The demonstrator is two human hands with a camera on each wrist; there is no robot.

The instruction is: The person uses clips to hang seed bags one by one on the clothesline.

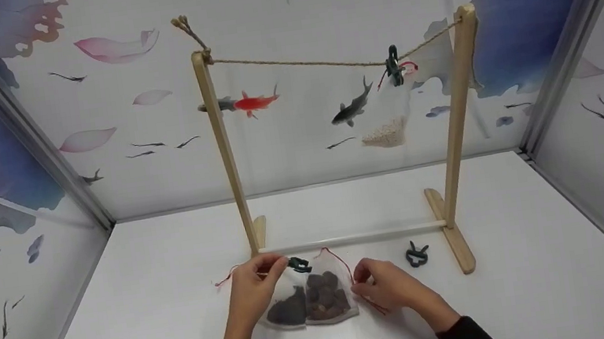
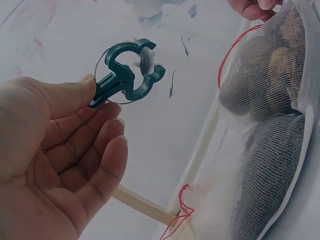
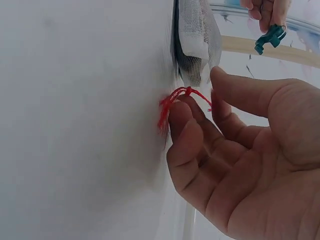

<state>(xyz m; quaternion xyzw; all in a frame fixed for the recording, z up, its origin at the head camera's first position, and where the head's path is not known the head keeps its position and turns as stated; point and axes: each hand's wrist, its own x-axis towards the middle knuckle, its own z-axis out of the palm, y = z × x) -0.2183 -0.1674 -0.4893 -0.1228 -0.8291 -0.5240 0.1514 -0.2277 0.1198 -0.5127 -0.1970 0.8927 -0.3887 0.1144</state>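
My left hand (image 1: pixel 254 292) pinches a dark green plant clip (image 2: pixel 122 72) by its handle ends, between thumb and forefinger, its ring-shaped jaws pointing away. Below it on the table lie two white mesh drawstring bags. The mesh bag of brown lumps (image 1: pixel 327 297) is on the right; the mesh bag of dark fine filling (image 1: pixel 288 309) is on the left, partly behind my left hand. My right hand (image 1: pixel 390 286), fingers curled, holds the red drawstring (image 3: pixel 187 91) of the right bag at its right side. The string's knotted tail hangs past the fingers.
Behind the bags stands a wooden frame (image 1: pixel 455 132) with a sagging twine line (image 1: pixel 300 64). On the line, a green clip (image 1: pixel 394 67) holds up a mesh bag of pale grains (image 1: pixel 387 133). Another green clip (image 1: pixel 417 253) lies on the table near the frame's right foot.
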